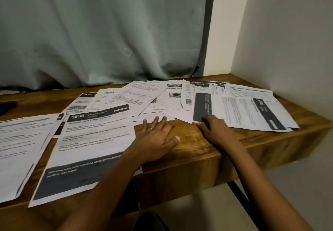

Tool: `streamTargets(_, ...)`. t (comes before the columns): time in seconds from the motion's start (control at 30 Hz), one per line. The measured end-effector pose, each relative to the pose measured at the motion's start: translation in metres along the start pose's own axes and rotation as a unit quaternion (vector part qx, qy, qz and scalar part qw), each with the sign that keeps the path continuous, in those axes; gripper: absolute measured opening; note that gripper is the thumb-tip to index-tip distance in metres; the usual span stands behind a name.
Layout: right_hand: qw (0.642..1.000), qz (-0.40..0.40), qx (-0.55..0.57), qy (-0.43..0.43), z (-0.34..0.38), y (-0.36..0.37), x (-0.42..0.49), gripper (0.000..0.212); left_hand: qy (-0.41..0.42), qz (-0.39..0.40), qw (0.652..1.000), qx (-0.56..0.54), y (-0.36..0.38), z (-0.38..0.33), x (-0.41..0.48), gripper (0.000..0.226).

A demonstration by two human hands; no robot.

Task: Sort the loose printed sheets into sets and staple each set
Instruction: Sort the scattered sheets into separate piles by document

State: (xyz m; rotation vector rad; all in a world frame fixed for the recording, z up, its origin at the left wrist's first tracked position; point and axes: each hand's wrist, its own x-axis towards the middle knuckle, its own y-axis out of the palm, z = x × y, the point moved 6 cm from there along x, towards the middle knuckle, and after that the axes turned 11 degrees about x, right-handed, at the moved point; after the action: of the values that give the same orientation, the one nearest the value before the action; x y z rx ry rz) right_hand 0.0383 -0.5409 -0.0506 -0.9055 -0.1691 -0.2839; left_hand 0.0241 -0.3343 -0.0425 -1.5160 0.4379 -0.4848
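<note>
Wooden table [189, 151] carried the loose printed sheets [153, 95], fanned from nine o'clock round to two o'clock. I saw the left hand [158, 137] lying flat and released on bare wood, fingertips touching a sheet's edge at twelve o'clock, with the sheet headed 3638 [93, 140] just beside it at nine. The right hand [216, 131] curled its fingers at the near edge of a dark-banded sheet [201, 106]; I could not tell whether it pinched the paper.
</note>
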Motion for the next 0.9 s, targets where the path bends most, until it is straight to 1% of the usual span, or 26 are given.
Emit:
streamTargets(0.1,0.997,0.022,0.047,-0.059,0.014,-0.003,-0.019,0.037,0.003,-0.002,1.0,-0.005,0.002,-0.011,0.008,0.061)
streamTargets(0.17,0.99,0.068,0.05,-0.111,0.021,-0.004,-0.031,0.035,0.006,-0.012,1.0,-0.005,0.001,-0.015,0.01,0.062)
streamTargets(0.23,0.978,0.116,0.084,-0.151,0.024,-0.005,-0.04,0.027,0.005,-0.025,1.0,-0.004,0.0,-0.017,0.012,0.062)
streamTargets(0.33,0.961,0.161,0.164,-0.152,0.023,-0.009,-0.046,0.01,0.002,-0.042,0.999,-0.006,-0.003,-0.016,0.015,0.059)
streamTargets(0.4,0.953,0.175,0.203,-0.142,0.021,-0.009,-0.045,0.01,0.003,-0.04,0.999,-0.006,-0.002,-0.015,0.017,0.058)
streamTargets(0.47,0.95,0.176,0.223,-0.133,0.018,-0.008,-0.043,0.01,0.005,-0.025,1.0,0.004,0.002,-0.013,0.017,0.057)
streamTargets(0.53,0.952,0.159,0.223,-0.138,0.016,-0.008,-0.04,0.011,0.004,-0.004,1.0,0.007,0.006,-0.012,0.016,0.056)
streamTargets(0.63,0.969,0.096,0.144,-0.176,0.016,-0.01,-0.036,0.036,0.001,0.03,1.0,-0.001,0.011,-0.013,0.014,0.056)
streamTargets(0.7,0.974,0.076,0.101,-0.185,0.016,-0.009,-0.033,0.047,-0.002,0.041,0.999,-0.002,0.014,-0.013,0.014,0.056)
streamTargets(0.77,0.976,0.078,0.089,-0.181,0.016,-0.006,-0.031,0.047,-0.004,0.043,0.999,0.002,0.015,-0.013,0.015,0.056)
streamTargets(0.9,0.977,0.095,0.085,-0.173,0.017,-0.005,-0.03,0.04,-0.009,0.049,0.999,0.005,0.015,-0.012,0.015,0.057)
